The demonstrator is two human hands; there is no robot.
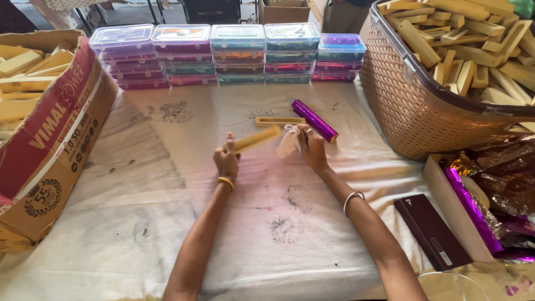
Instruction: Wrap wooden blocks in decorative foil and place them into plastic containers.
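Spanning the whole view lay a cloth-covered bench (167, 184), flanked by a cardboard box (50, 145) of pale wooden pieces at the left, a woven basket (412, 106) of similar pieces at the right, and a back row of stacked clear plastic boxes (234, 53). Smaller items were a dark flat case (432, 231), a purple foil-wrapped stick (315, 120) and a bare wooden frame piece (278, 120). At centre the left hand (225, 161) pinched a yellowish wooden stick (257, 138), raised off the bench, while the right hand (312, 147) gripped a blurred pale scrap (288, 144).
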